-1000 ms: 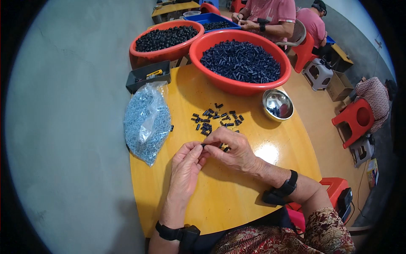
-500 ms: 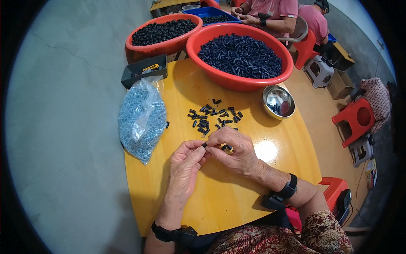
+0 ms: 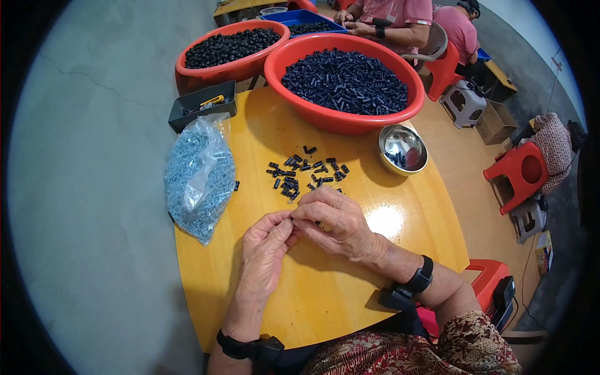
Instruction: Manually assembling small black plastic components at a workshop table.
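My left hand (image 3: pixel 265 247) and my right hand (image 3: pixel 337 224) meet fingertip to fingertip over the near middle of the table. Thumb and index finger of the left are pinched on a small black piece, now almost wholly covered by the fingers. The right fingers are curled and pressed against the same spot; a dark bit shows under them, but what they hold is hidden. Just beyond the hands lies a loose cluster of short black tube pieces (image 3: pixel 290 184) on the yellow table (image 3: pixel 300 300).
A large red basin (image 3: pixel 350 122) of black pieces stands at the back, beside another red basin (image 3: pixel 262 57). A metal bowl (image 3: pixel 414 140) sits right. A bag of bluish screws (image 3: pixel 200 178) and grey tray (image 3: pixel 181 112) are left. Co-workers (image 3: pixel 400 31) sit beyond.
The right hand has turned and closed in on the left fingertips, hiding the small black piece and the yellow-and-black thing seen under its fingers before. The whole view has shifted slightly.
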Demonstrator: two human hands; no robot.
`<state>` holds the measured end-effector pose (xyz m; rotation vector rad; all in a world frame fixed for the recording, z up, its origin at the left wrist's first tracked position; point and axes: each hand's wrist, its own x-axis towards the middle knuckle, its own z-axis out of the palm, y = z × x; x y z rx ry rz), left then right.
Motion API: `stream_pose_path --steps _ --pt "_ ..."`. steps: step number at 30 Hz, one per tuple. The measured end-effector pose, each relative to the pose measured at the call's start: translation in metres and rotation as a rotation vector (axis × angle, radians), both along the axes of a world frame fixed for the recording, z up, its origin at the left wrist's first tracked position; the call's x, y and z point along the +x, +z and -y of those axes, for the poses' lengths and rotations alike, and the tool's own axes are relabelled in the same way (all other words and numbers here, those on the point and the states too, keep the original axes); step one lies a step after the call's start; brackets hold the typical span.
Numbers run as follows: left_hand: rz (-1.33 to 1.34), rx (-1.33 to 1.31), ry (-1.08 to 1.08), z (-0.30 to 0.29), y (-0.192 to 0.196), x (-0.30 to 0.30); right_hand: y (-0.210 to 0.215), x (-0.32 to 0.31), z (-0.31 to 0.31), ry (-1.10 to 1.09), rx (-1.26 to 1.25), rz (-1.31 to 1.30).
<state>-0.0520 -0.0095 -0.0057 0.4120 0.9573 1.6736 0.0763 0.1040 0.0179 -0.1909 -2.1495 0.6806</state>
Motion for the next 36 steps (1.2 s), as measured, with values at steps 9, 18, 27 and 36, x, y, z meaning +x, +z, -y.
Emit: stream_pose_path --steps 9,18,27,36 --pt "-0.14 0.008 -0.01 -0.002 -0.003 -0.006 0.006 0.004 -0.008 0.07 -0.054 0.038" --pt "-0.138 -0.02 0.092 -0.001 0.0 -0.013 0.041 0.016 -0.04 -0.206 -0.059 0.074" --pt "-0.103 -0.049 0.21 -0.001 0.0 -0.016 0.021 -0.003 -0.052 -0.208 0.105 0.356" --pt "-0.07 -0.032 0.253 -0.001 0.0 -0.018 0.019 -0.007 -0.055 -0.173 0.02 0.498"
